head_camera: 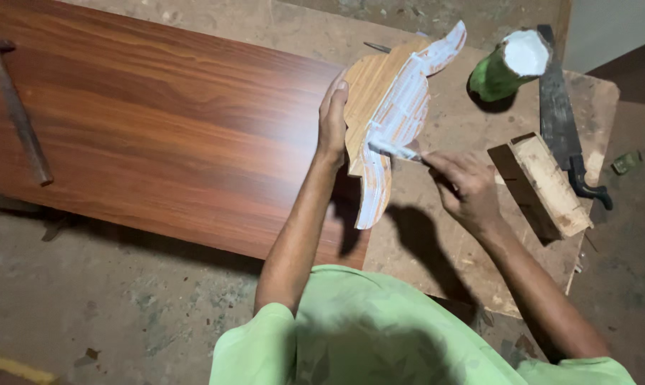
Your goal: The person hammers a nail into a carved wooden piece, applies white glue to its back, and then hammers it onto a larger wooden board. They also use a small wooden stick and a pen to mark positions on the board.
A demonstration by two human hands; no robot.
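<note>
My left hand (332,121) holds up a curved plywood cut-out (379,93) by its left edge, tilted over the work surface. Much of the cut-out's face is smeared with white glue. My right hand (463,187) grips a thin spreading tool (397,150) whose tip rests on the glued face near the middle. A green glue container (504,68) with white glue at its open top lies tipped just right of the cut-out.
A long reddish-brown laminate board (151,121) lies at the left with a hammer (19,107) on its far left end. A wooden block (547,185) and a handsaw (565,114) rest on a dusty plywood sheet (451,257) at the right. Concrete floor surrounds them.
</note>
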